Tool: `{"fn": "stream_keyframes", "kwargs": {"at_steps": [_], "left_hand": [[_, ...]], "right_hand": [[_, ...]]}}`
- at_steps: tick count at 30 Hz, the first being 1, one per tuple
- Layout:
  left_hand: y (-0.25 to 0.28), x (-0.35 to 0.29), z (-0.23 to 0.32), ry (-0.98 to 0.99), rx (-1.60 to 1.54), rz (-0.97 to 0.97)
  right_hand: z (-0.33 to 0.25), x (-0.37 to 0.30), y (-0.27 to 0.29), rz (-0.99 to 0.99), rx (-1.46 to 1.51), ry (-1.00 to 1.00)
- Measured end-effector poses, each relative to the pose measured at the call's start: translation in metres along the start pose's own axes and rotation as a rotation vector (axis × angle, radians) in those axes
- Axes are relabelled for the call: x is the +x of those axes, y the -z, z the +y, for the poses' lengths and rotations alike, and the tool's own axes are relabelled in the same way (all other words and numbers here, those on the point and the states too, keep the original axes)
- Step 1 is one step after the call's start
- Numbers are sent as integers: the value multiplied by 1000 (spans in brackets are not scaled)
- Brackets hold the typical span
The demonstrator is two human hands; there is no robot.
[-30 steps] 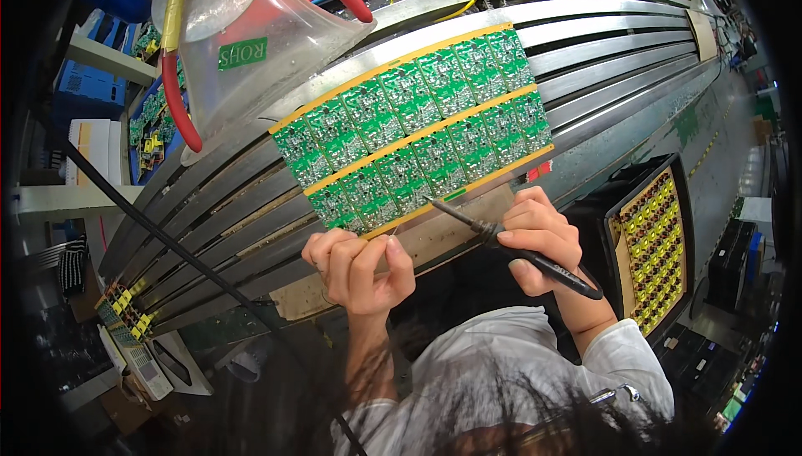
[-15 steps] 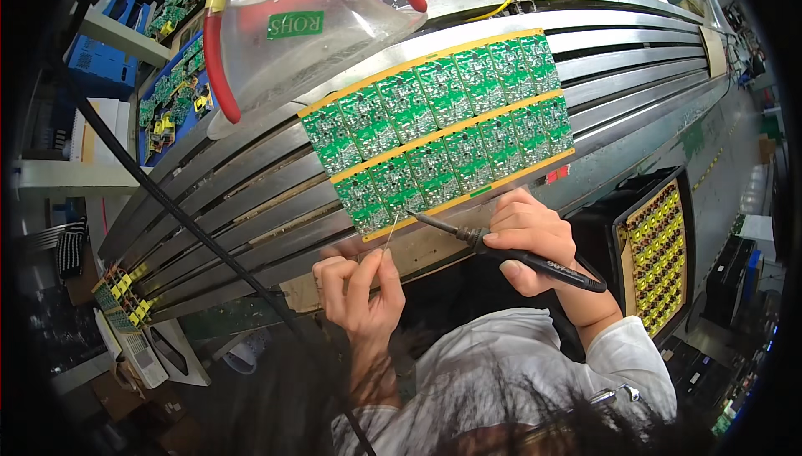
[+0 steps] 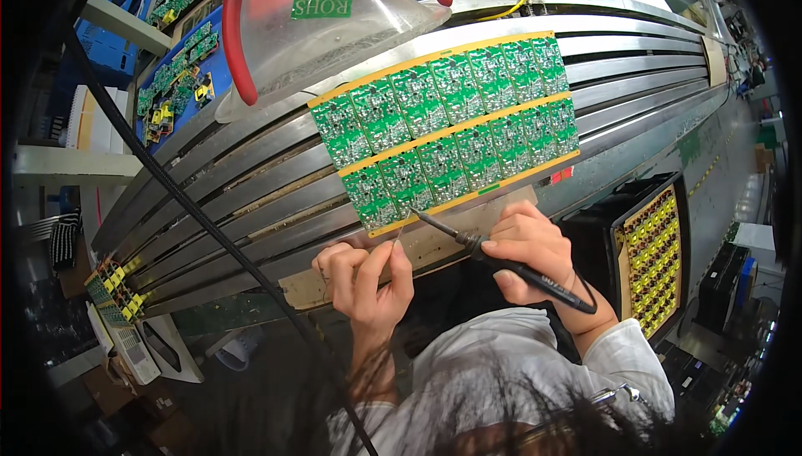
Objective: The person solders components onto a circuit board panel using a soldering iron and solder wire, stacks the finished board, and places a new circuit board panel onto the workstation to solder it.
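A green circuit board panel (image 3: pixel 451 126) with yellow edge strips lies across the metal slats, its many small boards in two rows. My right hand (image 3: pixel 528 251) is closed round the black handle of a soldering iron (image 3: pixel 501 268). The iron's tip touches or hovers just over the panel's near edge, towards its left end; I cannot tell which. Between the thumb and forefinger of my left hand (image 3: pixel 368 280) is a thin solder wire (image 3: pixel 403 230). The wire's upper end reaches the same spot, close beside the iron's tip.
Beyond the panel stands a clear plastic hood (image 3: pixel 326 30) with red-tipped arms. A black cable (image 3: pixel 188 201) crosses the left side. A blue tray (image 3: pixel 180 80) holds boards at far left. A black bin (image 3: pixel 647 255) with yellow components stands at right. Slatted metal rails (image 3: pixel 225 197) run beneath the panel.
The whole view has shifted slightly, so the panel sits a little further right in the picture. Both hands keep their grips, with iron and wire still meeting at the near edge.
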State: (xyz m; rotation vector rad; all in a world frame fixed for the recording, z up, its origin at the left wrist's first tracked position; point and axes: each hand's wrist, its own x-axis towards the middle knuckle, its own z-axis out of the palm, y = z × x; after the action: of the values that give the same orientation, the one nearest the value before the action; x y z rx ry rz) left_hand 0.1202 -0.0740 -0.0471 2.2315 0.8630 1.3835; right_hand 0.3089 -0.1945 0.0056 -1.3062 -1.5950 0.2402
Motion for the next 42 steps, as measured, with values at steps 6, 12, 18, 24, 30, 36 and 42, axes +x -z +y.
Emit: {"fn": "stream_keyframes", "kwargs": {"at_steps": [6, 12, 18, 24, 30, 36, 42], "left_hand": [[0, 6, 5, 1, 12, -26], [7, 10, 7, 59, 3, -7], [17, 11, 11, 157, -12, 78], [14, 14, 9, 55, 94, 9], [3, 14, 7, 17, 19, 12], [9, 7, 1, 26, -8, -61], [10, 7, -2, 0, -4, -31]], "right_hand": [[-13, -11, -18, 29, -157, 48], [-17, -20, -35, 98, -300, 87], [-19, -18, -35, 117, -318, 102], [-13, -14, -11, 170, -271, 58], [-3, -10, 0, 186, 12, -52], [2, -10, -1, 141, 85, -54], [4, -12, -7, 106, 74, -36]]}}
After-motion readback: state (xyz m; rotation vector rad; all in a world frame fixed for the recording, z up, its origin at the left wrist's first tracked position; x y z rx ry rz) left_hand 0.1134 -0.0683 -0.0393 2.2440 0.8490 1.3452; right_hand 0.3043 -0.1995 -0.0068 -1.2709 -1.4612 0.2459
